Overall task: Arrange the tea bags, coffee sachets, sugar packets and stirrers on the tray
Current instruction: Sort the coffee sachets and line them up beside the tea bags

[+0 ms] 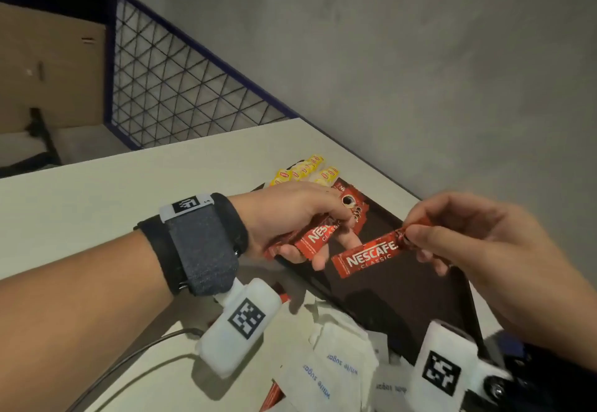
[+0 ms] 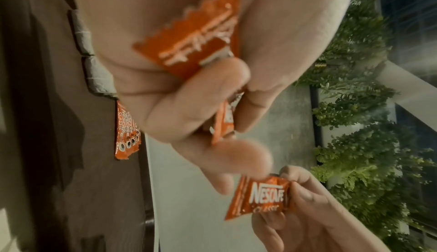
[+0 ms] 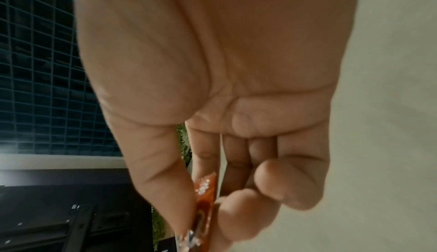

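We've got the right hand pinching 1 coffee sachet by its end, fingers narrow on the crimp, held above the dark tray. Left hand curls round a small bunch of sachets, count unclear. More sachets already lie at the tray's far corner, tea bags just beyond. Sugar packets sit off-tray on the surface. Risks: end pinch lets the sachet swing and land crooked; left bunch is loosely fanned, 1 could slip out.
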A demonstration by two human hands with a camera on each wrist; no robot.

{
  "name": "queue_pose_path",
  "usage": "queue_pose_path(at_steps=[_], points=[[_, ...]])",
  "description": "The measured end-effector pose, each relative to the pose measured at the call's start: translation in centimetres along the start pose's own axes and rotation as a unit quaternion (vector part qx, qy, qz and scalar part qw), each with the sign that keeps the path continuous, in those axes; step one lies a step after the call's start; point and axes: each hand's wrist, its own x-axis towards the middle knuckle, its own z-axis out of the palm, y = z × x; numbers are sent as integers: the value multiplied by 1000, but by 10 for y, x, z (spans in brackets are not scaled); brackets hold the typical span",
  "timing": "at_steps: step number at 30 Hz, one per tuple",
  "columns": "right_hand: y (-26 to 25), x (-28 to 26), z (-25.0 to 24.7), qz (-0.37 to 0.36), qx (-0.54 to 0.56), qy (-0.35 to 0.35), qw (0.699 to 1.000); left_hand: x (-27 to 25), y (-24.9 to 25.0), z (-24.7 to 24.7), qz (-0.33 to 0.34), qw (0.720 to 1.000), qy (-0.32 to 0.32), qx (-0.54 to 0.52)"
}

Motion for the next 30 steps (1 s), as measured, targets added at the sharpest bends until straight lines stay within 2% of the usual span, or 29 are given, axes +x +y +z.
queue_pose_path(at_steps=[6,9,15,18,25,30], points=[[-3,-1,5,1,38,16,999,0,-5,6,39,994,-3,102],[-2,1,9,7,50,13,999,0,-5,6,54,992,-16,116],[-2,3,20,6,-2,-5,1000,3,-9,5,97,988,-15,121],[-1,4,20,0,6,18,1000,3,-8,7,107,986,11,129],[-2,5,7,8,102,138,985,3,-9,8,102,982,55,146],[1,7,5,43,107,150,982,6,-11,5,127,984,83,96]])
